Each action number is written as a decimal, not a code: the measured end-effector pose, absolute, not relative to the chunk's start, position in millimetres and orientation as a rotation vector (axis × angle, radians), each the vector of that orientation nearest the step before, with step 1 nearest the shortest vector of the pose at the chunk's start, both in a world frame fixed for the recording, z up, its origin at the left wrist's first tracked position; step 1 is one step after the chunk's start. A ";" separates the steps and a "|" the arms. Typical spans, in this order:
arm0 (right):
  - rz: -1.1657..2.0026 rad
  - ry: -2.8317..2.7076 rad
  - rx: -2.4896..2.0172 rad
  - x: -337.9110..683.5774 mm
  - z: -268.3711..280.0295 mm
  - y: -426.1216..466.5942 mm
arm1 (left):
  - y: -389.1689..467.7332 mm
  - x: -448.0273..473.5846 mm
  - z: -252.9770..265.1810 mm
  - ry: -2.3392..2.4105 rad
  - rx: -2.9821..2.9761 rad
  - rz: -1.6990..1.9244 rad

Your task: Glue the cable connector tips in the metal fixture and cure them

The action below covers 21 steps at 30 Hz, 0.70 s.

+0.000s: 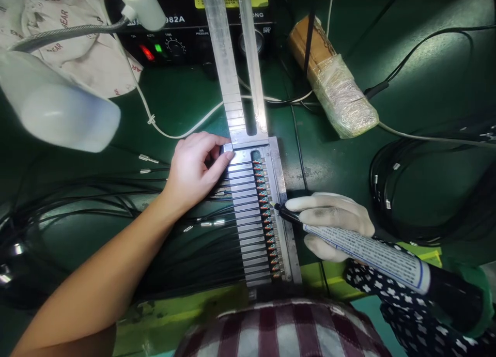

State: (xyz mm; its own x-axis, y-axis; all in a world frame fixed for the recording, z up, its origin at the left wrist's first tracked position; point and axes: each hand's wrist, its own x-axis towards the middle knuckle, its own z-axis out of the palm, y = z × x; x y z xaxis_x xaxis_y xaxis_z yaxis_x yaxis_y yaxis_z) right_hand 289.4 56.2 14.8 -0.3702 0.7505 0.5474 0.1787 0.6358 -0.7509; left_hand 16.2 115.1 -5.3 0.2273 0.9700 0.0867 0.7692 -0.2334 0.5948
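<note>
A slotted metal fixture (244,204) lies in front of me, with a row of black cables seated side by side in its grooves. Small connector boards (267,205) with coloured wire ends line its right part. My left hand (194,166), bare, pinches the fixture's upper left corner between thumb and forefinger. In white finger coverings, my right hand (335,217) grips a labelled dispensing syringe (368,253) tilted down to the left. The syringe's narrow tip is at the connector row near its middle; whether it touches a board I cannot tell.
Behind the fixture stands a black dispenser controller (182,47) with red and green lights. A white plastic bottle (62,104) is at the left, a plastic-wrapped block (341,93) at the back right. Cable bundles (391,191) lie on both sides. A metal rail (228,73) extends from the fixture.
</note>
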 end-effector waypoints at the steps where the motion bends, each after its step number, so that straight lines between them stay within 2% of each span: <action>1: 0.740 -1.887 -0.740 289.2 15.3 55.8 | 115.1 16.0 -5.4 1.594 2.082 0.635; 21: 0.772 -1.863 -0.701 290.9 9.3 58.6 | 115.5 16.3 -5.5 1.589 2.096 0.656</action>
